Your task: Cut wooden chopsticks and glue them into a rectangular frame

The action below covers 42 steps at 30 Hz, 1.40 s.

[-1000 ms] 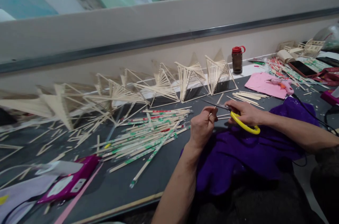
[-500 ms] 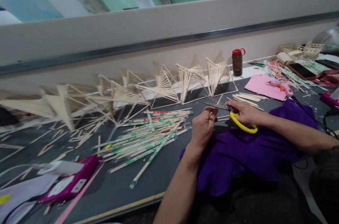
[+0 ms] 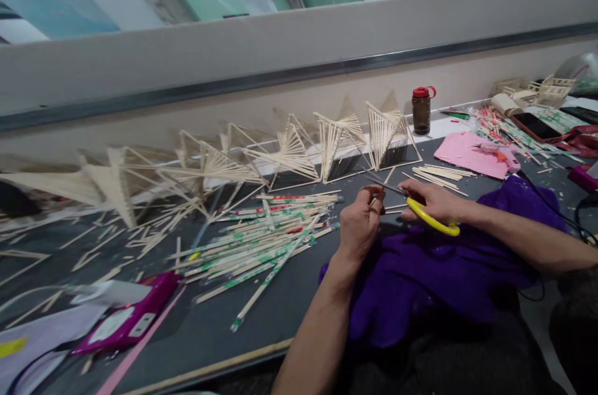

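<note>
Scissors (image 3: 432, 218) with a yellow handle are held above the near edge of the dark table (image 3: 200, 329), just over a purple cloth (image 3: 387, 301), with the blades pointed toward the far left. The right hand (image 3: 432, 199) is brought in from the right edge, its forearm laid nearly level across the view and its back turned upward. The left hand (image 3: 360, 220) is raised from the bottom edge on a steeply slanted forearm, wrist bent and knuckles turned up, and is placed just beside the blades.

The right fingers inside the handle are mostly hidden by the hand itself, and both arms are cut off by the frame. The blade tips are thin and blurred against the table, though they appear slightly parted. The ends of the thin stick (image 3: 395, 210) between the hands are covered by fingers.

The scissors are firmly gripped by the right hand, with one yellow loop left showing below it. The left fingers are curled tightly together, and the thin stick is pinched by them; whether it is also touched by the right hand cannot be told.
</note>
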Each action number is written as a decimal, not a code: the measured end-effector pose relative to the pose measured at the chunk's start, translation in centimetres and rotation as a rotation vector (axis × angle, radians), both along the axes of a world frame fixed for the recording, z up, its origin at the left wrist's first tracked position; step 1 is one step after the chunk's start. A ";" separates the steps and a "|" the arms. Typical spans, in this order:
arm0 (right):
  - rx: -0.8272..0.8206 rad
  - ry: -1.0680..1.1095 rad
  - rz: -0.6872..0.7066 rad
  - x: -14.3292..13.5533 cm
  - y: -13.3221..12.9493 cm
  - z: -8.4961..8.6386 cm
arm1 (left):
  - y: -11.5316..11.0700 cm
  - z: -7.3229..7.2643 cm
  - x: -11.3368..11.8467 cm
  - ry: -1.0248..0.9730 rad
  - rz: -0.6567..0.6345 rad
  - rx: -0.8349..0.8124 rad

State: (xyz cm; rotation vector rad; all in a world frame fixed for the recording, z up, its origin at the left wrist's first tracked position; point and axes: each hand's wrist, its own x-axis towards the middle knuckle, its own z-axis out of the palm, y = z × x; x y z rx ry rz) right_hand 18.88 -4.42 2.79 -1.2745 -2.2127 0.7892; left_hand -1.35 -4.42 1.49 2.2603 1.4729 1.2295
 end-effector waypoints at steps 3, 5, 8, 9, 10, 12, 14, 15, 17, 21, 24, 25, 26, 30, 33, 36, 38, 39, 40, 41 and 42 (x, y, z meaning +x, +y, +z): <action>0.105 -0.075 -0.061 -0.1 -0.2 0.1 | 0.1 -0.2 -0.1 0.009 0.004 0.006; 0.180 -0.109 -0.081 -0.1 -0.2 0.0 | 0.1 -0.3 -0.1 0.022 0.005 0.019; 0.195 -0.128 -0.084 -0.1 -0.2 -0.1 | 0.2 -0.4 -0.2 0.027 -0.003 0.032; 0.184 -0.128 -0.081 -0.1 -0.2 -0.1 | 0.2 -0.4 -0.3 0.023 -0.015 0.032; 0.173 -0.125 -0.078 -0.1 -0.2 -0.2 | 0.2 -0.4 -0.3 0.016 -0.030 0.034; 0.157 -0.106 -0.059 -0.1 -0.1 -0.2 | 0.3 -0.4 -0.4 0.004 -0.064 0.039; 0.146 -0.076 -0.029 0.0 -0.1 -0.2 | 0.3 -0.4 -0.4 -0.002 -0.103 0.041; 0.139 -0.062 -0.014 0.0 0.0 -0.3 | 0.3 -0.3 -0.4 -0.008 -0.124 0.037; 0.126 -0.041 0.007 0.1 0.0 -0.3 | 0.2 -0.3 -0.5 -0.025 -0.166 0.018; 0.110 -0.002 0.021 0.0 0.0 -0.4 | 0.1 -0.2 -0.6 -0.037 -0.200 -0.012; 0.122 0.008 -0.021 -0.2 0.0 -0.6 | 0.2 -0.2 -0.6 -0.013 -0.181 0.018; 0.131 0.006 -0.031 -0.2 0.0 -0.6 | 0.3 -0.3 -0.6 -0.002 -0.172 0.035; 0.140 0.002 -0.035 -0.3 0.0 -0.7 | 0.3 -0.3 -0.6 0.010 -0.164 0.052; 0.190 -0.009 -0.024 -0.2 0.2 -0.9 | 0.4 -0.3 -0.5 0.045 -0.150 0.086; 0.226 -0.019 -0.037 -0.1 0.2 -0.8 | 0.4 -0.1 -0.4 0.040 -0.121 0.050; 0.262 -0.041 -0.068 -0.2 0.1 -0.7 | 0.3 0.0 -0.3 0.032 -0.059 0.003; 0.267 -0.065 -0.097 -0.2 0.1 -0.7 | 0.2 0.1 -0.2 0.049 -0.028 -0.022; 0.252 -0.075 -0.108 -0.3 0.1 -0.7 | 0.2 0.1 -0.2 0.058 -0.021 -0.041; 0.223 -0.081 -0.112 -0.3 0.2 -0.7 | 0.2 0.2 -0.2 0.065 -0.020 -0.064; 0.186 -0.085 -0.111 -0.4 0.2 -0.8 | 0.1 0.2 -0.2 0.068 -0.022 -0.089; 0.153 -0.090 -0.108 -0.4 0.3 -0.8 | 0.1 0.3 -0.1 0.070 -0.027 -0.113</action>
